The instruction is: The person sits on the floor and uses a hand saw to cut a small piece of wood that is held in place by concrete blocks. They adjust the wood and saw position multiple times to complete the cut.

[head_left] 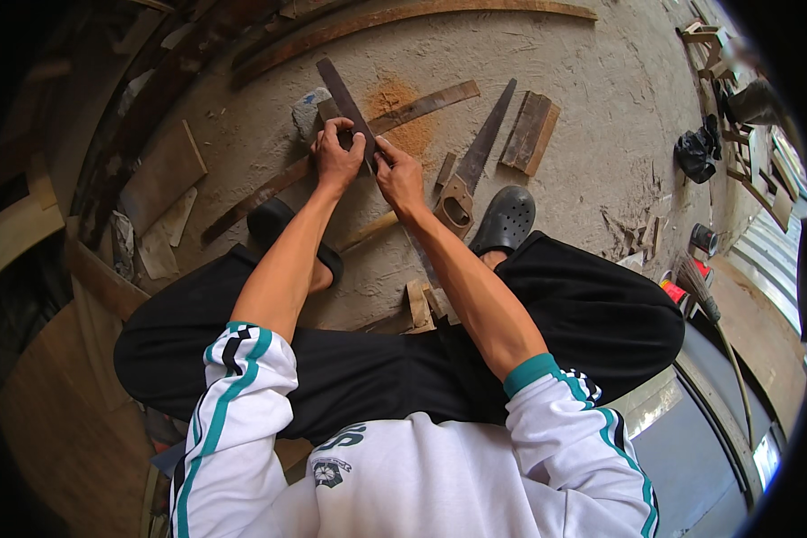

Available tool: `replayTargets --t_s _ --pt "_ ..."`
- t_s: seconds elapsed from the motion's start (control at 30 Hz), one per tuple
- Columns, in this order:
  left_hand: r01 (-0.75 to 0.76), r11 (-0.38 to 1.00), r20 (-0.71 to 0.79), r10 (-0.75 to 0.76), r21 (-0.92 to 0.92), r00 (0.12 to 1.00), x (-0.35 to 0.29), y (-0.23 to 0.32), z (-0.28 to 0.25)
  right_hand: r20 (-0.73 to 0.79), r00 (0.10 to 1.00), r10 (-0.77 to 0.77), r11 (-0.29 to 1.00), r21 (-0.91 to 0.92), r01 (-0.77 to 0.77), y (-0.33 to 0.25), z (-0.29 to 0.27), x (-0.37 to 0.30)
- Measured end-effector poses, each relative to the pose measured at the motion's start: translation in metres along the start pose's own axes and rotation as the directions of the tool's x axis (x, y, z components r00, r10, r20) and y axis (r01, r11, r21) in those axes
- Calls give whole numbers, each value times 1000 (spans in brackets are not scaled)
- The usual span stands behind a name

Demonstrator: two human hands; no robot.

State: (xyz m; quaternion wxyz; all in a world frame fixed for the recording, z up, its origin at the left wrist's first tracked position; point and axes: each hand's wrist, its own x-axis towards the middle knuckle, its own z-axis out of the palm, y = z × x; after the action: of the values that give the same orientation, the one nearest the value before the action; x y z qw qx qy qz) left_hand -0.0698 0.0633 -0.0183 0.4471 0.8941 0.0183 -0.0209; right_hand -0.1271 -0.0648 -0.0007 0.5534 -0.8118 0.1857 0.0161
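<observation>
A dark, narrow flat strip (342, 92), wood or metal I cannot tell, slants away between my two hands. My left hand (335, 160) is closed at its left edge, thumb and fingers bent around it. At the near end, my right hand (400, 179) pinches the strip between thumb and fingers. Beneath it, a long wooden slat (426, 105) crosses at an angle, near a pale block (308, 109). Orange sawdust (411, 137) lies around the slat. To the right, a handsaw (484, 139) with a wooden handle rests on the floor beside a grooved wood block (530, 133).
My dark clogs (506, 220) flank the work. Wood scraps (419, 305) lie between my legs, and boards (163, 175) lean at the left. A long curved-looking beam (403, 16) lies at the far side. On the right are a black bag (698, 149), a can (704, 238) and a broom (701, 291).
</observation>
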Motion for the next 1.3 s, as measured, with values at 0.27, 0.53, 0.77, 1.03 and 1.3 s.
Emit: replayTargets --t_s 0.27,0.53,0.77,1.03,1.3 --pt "-32 998 -2 33 47 999 1 0 -1 25 999 36 999 -18 -36 -2 -2 0" --pt "-50 998 37 49 23 998 1 -3 0 29 997 74 997 -21 -74 -4 -2 -2" --pt "-59 998 68 57 35 996 0 -2 -2 38 993 111 994 9 -111 1 -1 -1" --pt "-43 999 97 40 29 994 1 -1 -6 72 988 134 991 12 -135 -3 -6 1" --pt "-41 999 110 39 13 993 1 0 -7 98 984 146 985 75 -154 -4 -8 0"
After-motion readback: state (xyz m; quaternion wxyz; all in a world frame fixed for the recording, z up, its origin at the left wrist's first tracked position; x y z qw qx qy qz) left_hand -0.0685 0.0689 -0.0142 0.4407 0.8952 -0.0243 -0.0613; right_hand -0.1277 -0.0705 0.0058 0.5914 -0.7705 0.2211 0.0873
